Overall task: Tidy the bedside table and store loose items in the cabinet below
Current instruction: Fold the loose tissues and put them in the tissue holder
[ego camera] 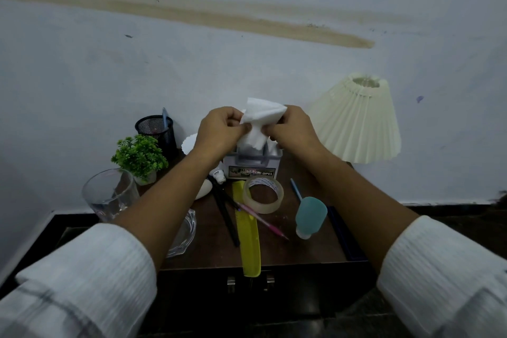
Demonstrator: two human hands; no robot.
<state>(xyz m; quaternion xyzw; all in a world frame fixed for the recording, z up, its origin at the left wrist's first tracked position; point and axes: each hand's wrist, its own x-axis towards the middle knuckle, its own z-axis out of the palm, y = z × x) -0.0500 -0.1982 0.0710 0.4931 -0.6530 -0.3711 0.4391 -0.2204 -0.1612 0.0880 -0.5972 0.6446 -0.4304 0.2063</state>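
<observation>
- A white tissue (263,118) is held up above the tissue box (251,166), with its lower end reaching down to the box's top opening.
- The tissue is pinched on its left side by the thumb and fingers of the left hand (219,129) and on its right side by the curled fingers of the right hand (295,132); the hands are kept close together.
- The tissue box is placed at the middle of the back edge of the bedside table (310,250).
- A roll of clear tape (263,195) is laid just in front of the box.
- A yellow comb (248,230) is stretched from beside the tape to the front edge, which is overhung by its near end.
- A pink pen (263,221) is laid slantwise to the right of the comb, and black pens (226,214) are laid to its left.
- A teal bottle (310,217) is laid on its side towards the right edge, with a blue pen (296,189) behind it.
- A glass ashtray (183,230) and a glass tumbler (111,195) are seen along the left edge, partly hidden by the left forearm.
- A small artificial plant (140,156) and a black mesh pen holder (156,129) are set at the back left corner.
- A pleated lamp shade (359,123) is seen at the back right corner.
- Two metal handles (231,281) are fitted on the cabinet front below the front edge.
</observation>
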